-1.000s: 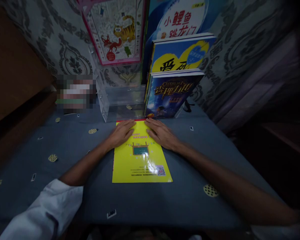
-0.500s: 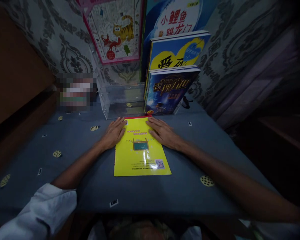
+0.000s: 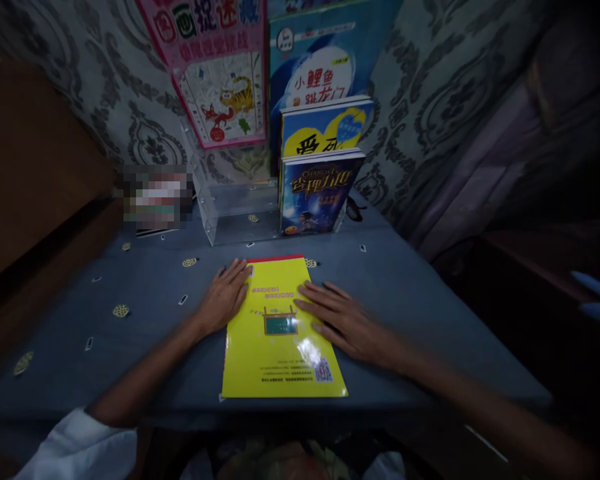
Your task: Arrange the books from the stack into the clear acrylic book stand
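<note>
A yellow book (image 3: 275,357) lies flat on the grey-blue tablecloth, close to the table's front edge. Its cover carries a small green chalkboard picture and a code square, and a red strip runs along its far edge. My left hand (image 3: 223,297) rests flat at the book's far left corner, fingertips on the cover. On the right side my right hand (image 3: 343,320) lies with fingers spread, their tips over the cover's edge. Both hands are open.
Behind the book stands a clear acrylic rack (image 3: 235,223). It bears a pink picture book (image 3: 225,100), a dark blue book (image 3: 315,197), a blue-and-yellow book (image 3: 325,130) and a taller teal book (image 3: 320,40). A blurred-out item (image 3: 157,197) lies at back left.
The yellow book has come nearer to me, away from the rack. My right hand has slid down its right side with fingers more spread; the camera view has tilted up a little.
</note>
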Demonstrator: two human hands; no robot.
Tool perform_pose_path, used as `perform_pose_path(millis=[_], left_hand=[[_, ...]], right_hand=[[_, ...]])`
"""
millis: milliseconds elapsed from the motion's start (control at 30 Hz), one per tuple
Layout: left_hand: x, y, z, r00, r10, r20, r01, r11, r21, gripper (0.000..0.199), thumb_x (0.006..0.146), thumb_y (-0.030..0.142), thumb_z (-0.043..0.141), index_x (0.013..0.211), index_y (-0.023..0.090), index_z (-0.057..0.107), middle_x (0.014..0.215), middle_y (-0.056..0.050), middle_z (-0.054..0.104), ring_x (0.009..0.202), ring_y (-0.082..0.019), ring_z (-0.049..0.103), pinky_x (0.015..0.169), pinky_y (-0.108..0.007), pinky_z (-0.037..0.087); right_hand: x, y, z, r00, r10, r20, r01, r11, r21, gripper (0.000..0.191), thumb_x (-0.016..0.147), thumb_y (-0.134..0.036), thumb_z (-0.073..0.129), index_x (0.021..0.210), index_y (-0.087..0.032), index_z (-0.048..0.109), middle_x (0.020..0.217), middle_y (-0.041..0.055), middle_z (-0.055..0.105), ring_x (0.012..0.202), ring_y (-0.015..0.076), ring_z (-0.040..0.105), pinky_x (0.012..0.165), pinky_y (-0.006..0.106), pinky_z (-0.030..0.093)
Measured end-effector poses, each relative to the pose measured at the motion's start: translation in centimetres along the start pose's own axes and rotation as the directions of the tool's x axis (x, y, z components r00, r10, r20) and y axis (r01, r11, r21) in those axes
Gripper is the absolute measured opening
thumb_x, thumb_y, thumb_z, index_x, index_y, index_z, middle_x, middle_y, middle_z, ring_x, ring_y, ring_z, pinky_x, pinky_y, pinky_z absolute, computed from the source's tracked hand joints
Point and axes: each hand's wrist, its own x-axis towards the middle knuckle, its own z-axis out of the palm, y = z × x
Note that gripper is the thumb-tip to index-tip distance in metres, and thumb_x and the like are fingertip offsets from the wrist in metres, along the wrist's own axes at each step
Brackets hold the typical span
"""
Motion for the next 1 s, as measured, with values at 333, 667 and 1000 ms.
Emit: perform_pose_path(millis=[333,667,1000], left_hand=[[-5.2,3.1,0.3,0.999,0.009,-0.031,-0.010,1.000,-0.020,0.047,0.103,0.024,0.034,0.147,0.020,0.049,0.157,-0.011,0.045,0.149,-0.024,0.037,0.120,-0.051,0.034],[-7.8,4.1,0.0,0.998,-0.002,-0.057,-0.002,0.996,-0.085,0.046,0.102,0.030,0.038,0.146,0.023,0.051,0.156,-0.009,0.047,0.148,-0.024,0.040,0.121,-0.050,0.035],[-8.8,0.7,-2.0,0.996,0.091,0.006,-0.060,0.703,-0.708,0.041,0.101,0.038,0.046,0.132,0.025,0.068,0.151,-0.007,0.053,0.148,-0.027,0.039,0.124,-0.050,0.028]], right_hand=[[-8.4,-6.1,-1.2,0.985,-0.107,0.138,0.103,0.994,0.039,0.111,0.077,-0.066,0.075,0.162,-0.026,0.017,0.165,0.0151,0.029,0.152,0.0331,0.027,0.123,0.060,0.024],[-8.7,-8.7,1.1,0.998,-0.064,-0.025,0.060,0.991,-0.122,0.043,0.101,-0.029,0.051,0.144,-0.027,0.056,0.148,0.0107,0.058,0.140,0.0283,0.050,0.114,0.051,0.045],[-5.2,-9.6,-1.7,0.912,-0.138,-0.386,0.212,0.964,0.158,0.031,0.104,-0.029,0.047,0.131,-0.025,0.062,0.114,0.0097,0.074,0.107,0.0193,0.069,0.087,0.028,0.060]])
